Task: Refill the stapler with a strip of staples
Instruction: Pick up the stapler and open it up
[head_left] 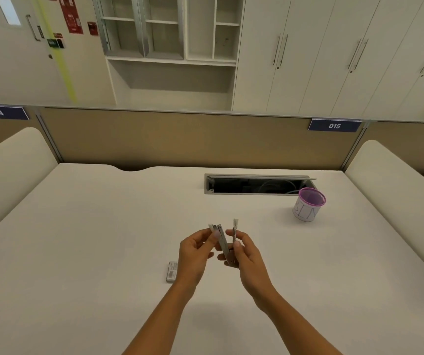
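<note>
A small silver stapler (223,240) is held above the white desk (103,226), swung open into a V with both arms pointing away from me. My left hand (197,248) grips the left arm, its fingertips near the tip, where a pale strip of staples (211,228) seems to lie against it. My right hand (244,249) pinches the right arm (235,229) and supports the hinge end below. A small staple box (172,271) lies flat on the desk, partly hidden behind my left wrist.
A purple-rimmed mesh cup (308,204) with a white paper label stands at the right. Behind it is an open cable slot (257,184) in the desk. Padded dividers flank the desk on both sides, and a tan partition closes the back.
</note>
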`<state>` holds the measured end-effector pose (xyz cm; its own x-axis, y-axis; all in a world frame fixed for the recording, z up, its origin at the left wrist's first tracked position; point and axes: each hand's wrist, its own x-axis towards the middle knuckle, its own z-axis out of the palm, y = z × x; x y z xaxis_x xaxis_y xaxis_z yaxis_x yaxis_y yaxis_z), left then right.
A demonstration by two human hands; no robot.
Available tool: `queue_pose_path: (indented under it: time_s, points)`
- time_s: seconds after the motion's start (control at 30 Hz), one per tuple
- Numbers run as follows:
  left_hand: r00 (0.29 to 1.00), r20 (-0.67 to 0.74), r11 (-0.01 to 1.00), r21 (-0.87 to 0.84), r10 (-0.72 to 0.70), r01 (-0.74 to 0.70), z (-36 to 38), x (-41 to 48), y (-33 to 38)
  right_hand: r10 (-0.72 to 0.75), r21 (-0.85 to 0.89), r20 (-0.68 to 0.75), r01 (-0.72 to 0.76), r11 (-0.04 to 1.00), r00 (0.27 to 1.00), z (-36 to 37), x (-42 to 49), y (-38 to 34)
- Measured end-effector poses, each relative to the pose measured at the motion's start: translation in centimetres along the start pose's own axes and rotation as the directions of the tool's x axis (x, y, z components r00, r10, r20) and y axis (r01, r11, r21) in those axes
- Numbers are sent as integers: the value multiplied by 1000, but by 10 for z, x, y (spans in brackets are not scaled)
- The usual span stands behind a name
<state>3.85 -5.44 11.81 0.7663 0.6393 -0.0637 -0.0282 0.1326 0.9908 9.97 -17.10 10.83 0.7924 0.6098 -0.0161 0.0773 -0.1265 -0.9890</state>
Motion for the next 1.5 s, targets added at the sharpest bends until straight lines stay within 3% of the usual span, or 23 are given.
queue_pose_path:
  time_s: [0.23, 0.37, 0.47, 0.6, 0.83, 1.03, 1.17, 1.33, 1.5]
  points:
    - [993, 7, 993, 24, 116, -116, -3, -7, 17, -45, 6, 175, 45, 999, 984, -2, -3, -17]
    - [988, 62, 983, 110, 142, -148, -3, -7, 29, -118, -4, 131, 120, 993, 984, 0, -4, -24]
    - [977, 198, 972, 199, 85, -125, -5, -4, 35, -143, -27, 141, 148, 989, 980, -2, -4, -30]
    - [906, 421, 994, 59, 54, -86, -9, -7, 41, -153, -44, 198, 165, 985, 968, -5, -6, -35]
    - [935, 256, 968, -1, 244, -252, 3, -15, 38, -202, -197, 118, 223, 955, 972, -5, -10, -42]
    - [927, 117, 931, 45, 356, -363, 10, -22, 38, -290, -198, 13, 287, 937, 957, -3, -12, -36]
    - [923, 123, 920, 108, 364, -377, 12, -23, 42, -311, -179, 4, 306, 935, 951, -5, -12, -39]
    - [906, 192, 896, 172, 378, -410, 11, -24, 48, -301, -108, 122, 314, 943, 946, -9, -13, -44]
    - [906, 199, 888, 206, 373, -410, 12, -27, 54, -292, -71, 110, 301, 951, 950, -6, -15, -43]
